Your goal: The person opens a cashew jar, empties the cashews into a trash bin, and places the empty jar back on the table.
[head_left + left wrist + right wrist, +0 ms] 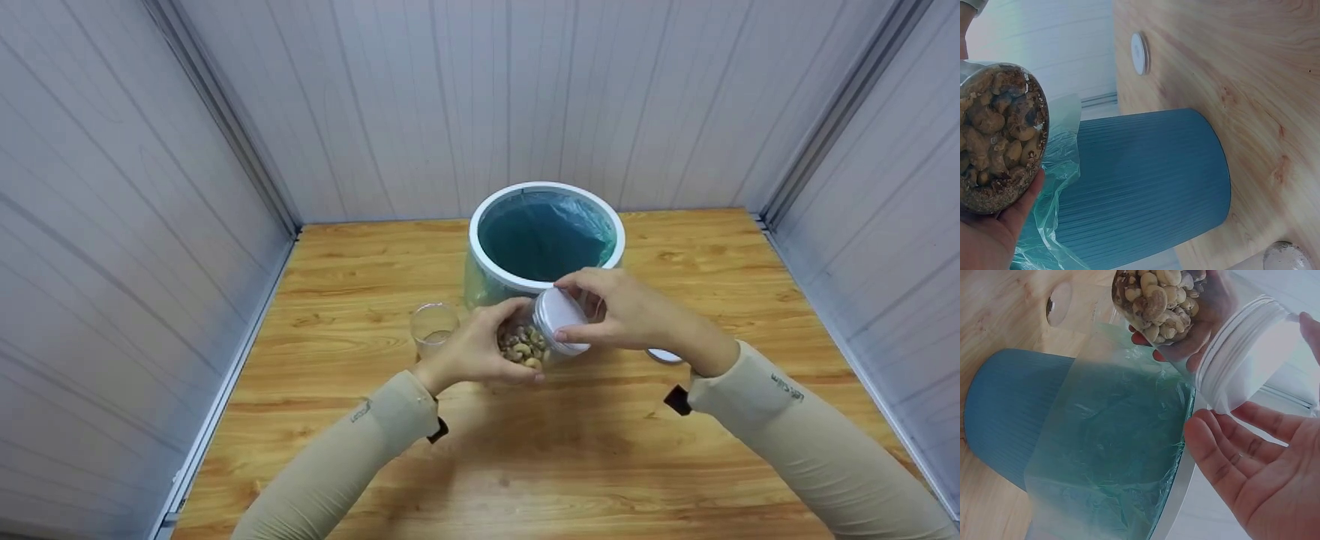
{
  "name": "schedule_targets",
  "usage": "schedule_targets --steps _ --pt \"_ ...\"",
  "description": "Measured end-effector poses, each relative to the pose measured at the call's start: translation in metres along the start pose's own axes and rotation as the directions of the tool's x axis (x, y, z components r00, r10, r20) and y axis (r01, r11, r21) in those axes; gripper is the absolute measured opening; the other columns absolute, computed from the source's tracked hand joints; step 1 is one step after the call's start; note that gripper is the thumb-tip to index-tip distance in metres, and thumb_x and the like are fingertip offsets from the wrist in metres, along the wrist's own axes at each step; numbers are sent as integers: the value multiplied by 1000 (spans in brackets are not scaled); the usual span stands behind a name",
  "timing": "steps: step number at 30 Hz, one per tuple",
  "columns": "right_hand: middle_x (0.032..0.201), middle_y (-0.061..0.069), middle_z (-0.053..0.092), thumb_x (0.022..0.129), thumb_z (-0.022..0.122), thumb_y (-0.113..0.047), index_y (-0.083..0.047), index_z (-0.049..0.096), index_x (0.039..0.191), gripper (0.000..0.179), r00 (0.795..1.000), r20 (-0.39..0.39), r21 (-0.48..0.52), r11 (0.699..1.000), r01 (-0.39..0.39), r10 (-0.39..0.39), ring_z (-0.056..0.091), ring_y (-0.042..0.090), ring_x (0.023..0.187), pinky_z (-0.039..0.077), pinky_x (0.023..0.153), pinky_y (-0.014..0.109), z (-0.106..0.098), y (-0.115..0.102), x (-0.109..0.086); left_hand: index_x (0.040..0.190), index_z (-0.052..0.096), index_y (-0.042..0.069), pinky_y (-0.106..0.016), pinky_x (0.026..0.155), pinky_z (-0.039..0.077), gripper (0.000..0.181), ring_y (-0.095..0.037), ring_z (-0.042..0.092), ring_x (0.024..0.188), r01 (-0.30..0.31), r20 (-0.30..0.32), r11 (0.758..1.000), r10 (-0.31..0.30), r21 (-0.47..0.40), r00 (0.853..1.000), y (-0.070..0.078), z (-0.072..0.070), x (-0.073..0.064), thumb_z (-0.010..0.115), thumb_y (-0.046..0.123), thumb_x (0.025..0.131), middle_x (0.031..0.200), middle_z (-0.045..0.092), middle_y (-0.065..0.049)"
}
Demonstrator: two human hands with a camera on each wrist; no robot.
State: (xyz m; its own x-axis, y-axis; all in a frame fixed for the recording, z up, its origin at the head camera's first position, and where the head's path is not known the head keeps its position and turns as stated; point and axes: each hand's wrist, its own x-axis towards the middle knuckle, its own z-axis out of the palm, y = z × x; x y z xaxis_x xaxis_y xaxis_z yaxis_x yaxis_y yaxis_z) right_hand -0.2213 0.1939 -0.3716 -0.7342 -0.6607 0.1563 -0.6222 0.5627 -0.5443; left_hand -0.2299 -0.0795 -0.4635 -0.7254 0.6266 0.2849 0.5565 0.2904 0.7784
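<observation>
My left hand (476,349) grips a clear plastic jar (1182,354), which is tilted in front of the bin. Cashew-like nuts (999,126) lie in the jar's bottom, with crumbs around them. A white screw lid (562,315) sits on the jar's mouth, facing right. The right hand (622,311) holds this lid by its edge, thumb on the near side and fingers on the far side. In the right wrist view, its fingers (1213,453) touch the lid's rim.
Behind the hands stands a blue ribbed bin (1145,180) with a white rim (480,251) and a green bag (1112,439) inside. A clear cup (433,322) stands left of the jar. Another white lid (664,356) lies on the wooden table (360,277) at right.
</observation>
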Motion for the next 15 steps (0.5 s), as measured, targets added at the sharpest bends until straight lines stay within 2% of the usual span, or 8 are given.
schedule_targets --steps 5,9,15 --pt "124 10 71 93 87 -37 -4 62 145 67 999 35 11 1000 27 -27 66 24 101 63 83 33 -1 0 0 152 56 11 -38 110 57 96 -14 66 124 -11 -6 1000 11 27 1000 0 0 -1 102 41 73 144 68 -3" --pt "132 12 67 92 88 -35 -4 60 148 69 995 55 27 996 84 -85 64 22 109 65 89 38 -1 1 -1 152 56 11 -38 110 57 96 -16 66 125 -12 -6 999 12 41 1000 0 0 -3 102 41 74 144 68 -3" --pt "146 13 60 90 91 -30 -4 57 152 75 978 88 48 981 186 -190 61 26 124 62 100 47 -2 1 -1 153 55 11 -38 110 57 96 -16 66 124 7 2 999 -7 36 1000 -1 0 -5 101 42 74 144 68 -4"
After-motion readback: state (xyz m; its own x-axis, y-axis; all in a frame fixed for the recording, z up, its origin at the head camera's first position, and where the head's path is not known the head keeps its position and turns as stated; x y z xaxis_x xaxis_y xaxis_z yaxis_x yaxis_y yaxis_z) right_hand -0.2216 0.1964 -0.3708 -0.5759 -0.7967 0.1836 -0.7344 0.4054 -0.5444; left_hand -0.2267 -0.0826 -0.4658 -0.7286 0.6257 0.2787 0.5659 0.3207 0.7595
